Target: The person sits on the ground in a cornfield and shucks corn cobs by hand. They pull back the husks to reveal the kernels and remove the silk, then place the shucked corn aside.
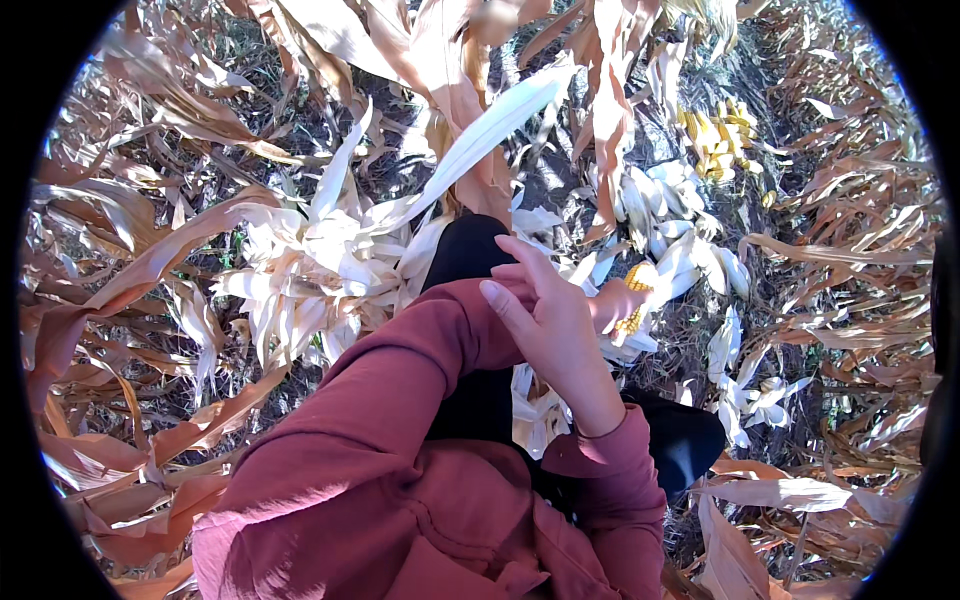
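My left arm, in a dull red sleeve, reaches across my body to the right. Its hand [608, 302] is closed on a yellow corn cob [629, 322] with pale husk peeled back around it; part of this hand is hidden behind my right wrist. My right hand [552, 320] lies over the left sleeve [485, 315] near its cuff. The fingers and thumb of my right hand are stretched out and apart, with nothing seen in them. Whether they press on the cloth I cannot tell.
Peeled yellow cobs [718, 140] lie heaped on the ground at the far right. Pale husks [665, 205] are strewn before them, with a larger clump of husks [320, 255] to the left. Dry stalks and leaves [490, 170] stand ahead and on both sides. My dark-clad knees are below my arms.
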{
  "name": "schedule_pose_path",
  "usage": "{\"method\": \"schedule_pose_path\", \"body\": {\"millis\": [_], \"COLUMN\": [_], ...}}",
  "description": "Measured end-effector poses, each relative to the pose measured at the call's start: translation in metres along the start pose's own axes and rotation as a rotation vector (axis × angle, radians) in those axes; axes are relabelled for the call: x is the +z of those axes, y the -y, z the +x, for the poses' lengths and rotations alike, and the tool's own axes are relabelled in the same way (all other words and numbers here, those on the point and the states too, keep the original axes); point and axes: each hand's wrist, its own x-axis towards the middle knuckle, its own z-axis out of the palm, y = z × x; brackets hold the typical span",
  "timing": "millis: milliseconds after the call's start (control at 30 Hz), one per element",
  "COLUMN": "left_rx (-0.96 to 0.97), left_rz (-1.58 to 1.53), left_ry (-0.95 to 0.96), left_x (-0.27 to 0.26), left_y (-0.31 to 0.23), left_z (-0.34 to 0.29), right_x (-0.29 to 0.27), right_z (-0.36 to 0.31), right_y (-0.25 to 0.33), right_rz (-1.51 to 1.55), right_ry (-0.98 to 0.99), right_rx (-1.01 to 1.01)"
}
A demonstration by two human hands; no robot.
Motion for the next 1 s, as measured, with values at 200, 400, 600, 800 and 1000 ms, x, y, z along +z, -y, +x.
{"method": "schedule_pose_path", "body": {"millis": [200, 400, 600, 800, 1000], "left_rx": [0.795, 0.267, 0.306, 0.301, 0.222], "left_rz": [-0.562, -0.372, -0.406, -0.552, -0.519], "left_ry": [0.733, 0.383, 0.326, 0.360, 0.465], "left_x": [-0.015, -0.010, -0.004, 0.002, 0.006], "left_y": [0.016, -0.053, -0.059, -0.055, -0.059], "left_z": [-0.008, -0.059, -0.050, -0.041, -0.054], "right_x": [-0.077, -0.163, -0.174, -0.159, -0.145], "right_z": [-0.042, -0.055, -0.072, -0.067, -0.070], "right_y": [-0.041, -0.079, -0.133, -0.122, -0.135], "right_rz": [-0.051, 0.020, 0.161, 0.105, -0.132], "right_ry": [-0.372, -0.776, -0.869, -0.799, -0.684], "right_rx": [0.066, 0.179, 0.292, 0.254, 0.296]}}
